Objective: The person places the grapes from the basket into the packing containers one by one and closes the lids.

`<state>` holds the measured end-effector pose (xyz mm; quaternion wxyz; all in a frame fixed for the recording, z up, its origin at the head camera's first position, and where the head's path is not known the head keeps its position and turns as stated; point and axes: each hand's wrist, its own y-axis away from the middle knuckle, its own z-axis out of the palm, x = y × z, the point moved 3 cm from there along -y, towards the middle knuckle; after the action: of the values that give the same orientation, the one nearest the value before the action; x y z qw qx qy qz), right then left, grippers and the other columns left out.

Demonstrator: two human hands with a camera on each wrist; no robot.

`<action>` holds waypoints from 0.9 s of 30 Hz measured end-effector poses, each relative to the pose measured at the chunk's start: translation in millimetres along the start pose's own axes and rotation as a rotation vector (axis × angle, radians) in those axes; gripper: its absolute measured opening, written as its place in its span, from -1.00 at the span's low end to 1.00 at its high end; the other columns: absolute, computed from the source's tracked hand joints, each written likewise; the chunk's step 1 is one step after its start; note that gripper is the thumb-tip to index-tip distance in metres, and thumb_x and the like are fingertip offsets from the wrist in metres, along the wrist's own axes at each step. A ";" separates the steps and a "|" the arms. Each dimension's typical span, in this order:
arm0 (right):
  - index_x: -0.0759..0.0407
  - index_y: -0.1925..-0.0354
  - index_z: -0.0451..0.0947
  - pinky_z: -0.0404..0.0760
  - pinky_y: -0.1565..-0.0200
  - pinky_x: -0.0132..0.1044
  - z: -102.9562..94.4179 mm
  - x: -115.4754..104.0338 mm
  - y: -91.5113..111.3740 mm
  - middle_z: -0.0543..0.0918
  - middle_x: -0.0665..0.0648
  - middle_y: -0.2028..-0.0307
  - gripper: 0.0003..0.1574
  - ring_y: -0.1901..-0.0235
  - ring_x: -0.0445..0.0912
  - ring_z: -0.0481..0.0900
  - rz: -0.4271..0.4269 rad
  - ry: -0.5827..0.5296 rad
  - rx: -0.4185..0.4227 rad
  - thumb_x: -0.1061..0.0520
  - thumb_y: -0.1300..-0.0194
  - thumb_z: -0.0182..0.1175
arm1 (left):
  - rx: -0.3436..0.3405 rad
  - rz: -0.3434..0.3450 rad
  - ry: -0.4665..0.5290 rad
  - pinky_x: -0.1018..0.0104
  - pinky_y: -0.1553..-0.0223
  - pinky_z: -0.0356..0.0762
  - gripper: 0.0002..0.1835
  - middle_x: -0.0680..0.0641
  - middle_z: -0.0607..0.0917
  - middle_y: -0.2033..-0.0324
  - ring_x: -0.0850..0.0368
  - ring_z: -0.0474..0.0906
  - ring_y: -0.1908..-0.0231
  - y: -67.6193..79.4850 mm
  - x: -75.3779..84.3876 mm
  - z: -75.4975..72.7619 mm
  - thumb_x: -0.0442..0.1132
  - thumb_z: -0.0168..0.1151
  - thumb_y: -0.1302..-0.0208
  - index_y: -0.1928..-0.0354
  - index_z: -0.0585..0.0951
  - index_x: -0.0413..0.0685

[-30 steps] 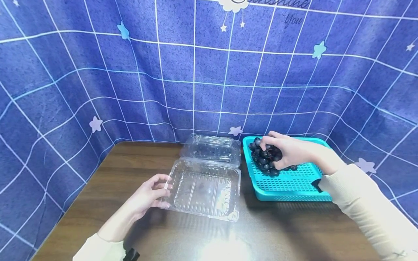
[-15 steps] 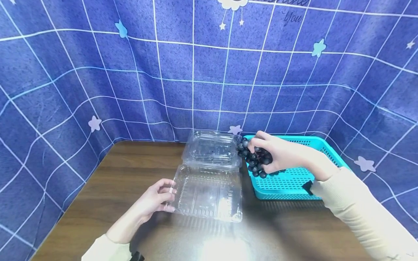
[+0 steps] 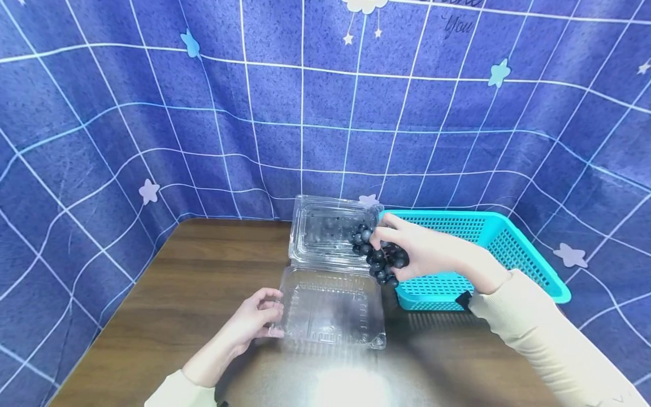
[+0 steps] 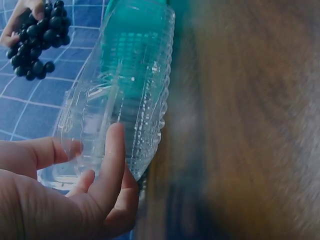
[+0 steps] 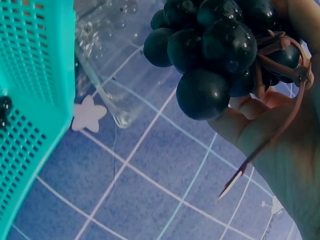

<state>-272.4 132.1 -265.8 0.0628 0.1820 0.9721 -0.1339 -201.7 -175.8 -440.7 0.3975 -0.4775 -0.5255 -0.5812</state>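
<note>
A bunch of dark grapes (image 3: 377, 261) hangs from my right hand (image 3: 429, 249), which grips it from above between thumb and fingers. It overlaps the hinge side of a clear plastic clamshell container (image 3: 330, 308) in the head view. In the right wrist view a bare brown stem (image 5: 286, 120) trails from the bunch. The container lies unfolded, its lid (image 3: 325, 229) toward the curtain. My left hand (image 3: 251, 322) holds the container's left edge; in the left wrist view thumb and fingers pinch the clear plastic wall (image 4: 112, 100).
A turquoise perforated basket (image 3: 531, 271) stands right of the container, under my right forearm. A few dark grapes (image 5: 4, 111) show inside it in the right wrist view. Behind the wooden table (image 3: 213, 254) hangs a blue gridded curtain (image 3: 325, 152).
My right hand has lifted the grapes out of the basket and carried them left to the container. My left hand has shifted the container slightly right, and its lid has tilted up more.
</note>
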 end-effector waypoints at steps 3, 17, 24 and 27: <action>0.03 0.17 0.38 0.54 0.23 -0.38 5.0 -3.5 -1.9 0.33 0.01 0.13 -0.44 0.21 -0.20 0.41 -0.018 -0.011 0.014 0.28 0.21 0.32 | 0.009 -0.003 0.011 0.09 0.16 0.66 -0.38 -0.44 0.31 -0.10 -0.10 0.44 0.06 -0.9 -3.8 3.7 -0.43 0.06 -0.07 -0.24 0.20 -0.34; 0.02 0.13 0.37 0.55 0.25 -0.46 44.9 -16.1 -13.5 0.33 0.02 0.10 -0.46 0.26 -0.19 0.43 -0.063 -0.047 -0.006 0.23 0.13 0.33 | 0.043 -0.011 0.068 0.01 0.18 0.66 -0.42 -0.40 0.31 -0.06 -0.07 0.41 0.10 -1.4 -14.2 16.7 -0.47 0.03 -0.11 -0.23 0.21 -0.33; 0.00 0.16 0.36 0.51 0.28 -0.49 68.9 -23.0 -21.3 0.33 0.03 0.10 -0.47 0.27 -0.19 0.43 -0.089 -0.070 -0.003 0.23 0.15 0.32 | 0.062 -0.005 0.092 -0.01 0.19 0.66 -0.45 -0.36 0.36 0.01 -0.04 0.43 0.13 -1.9 -18.2 19.9 -0.47 0.02 -0.13 -0.21 0.22 -0.34; -0.01 0.17 0.36 0.53 0.26 -0.50 79.8 -24.8 -24.3 0.34 0.03 0.09 -0.47 0.26 -0.19 0.46 -0.087 -0.075 -0.008 0.21 0.16 0.33 | 0.057 0.000 0.100 -0.01 0.19 0.66 -0.46 -0.36 0.36 0.02 -0.03 0.43 0.14 -1.9 -19.0 20.7 -0.45 0.04 -0.15 -0.21 0.22 -0.35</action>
<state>-252.5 79.4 -332.1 0.0940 0.1341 0.9766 -0.1391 -196.4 -155.8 -459.7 0.4367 -0.4363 -0.5216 -0.5890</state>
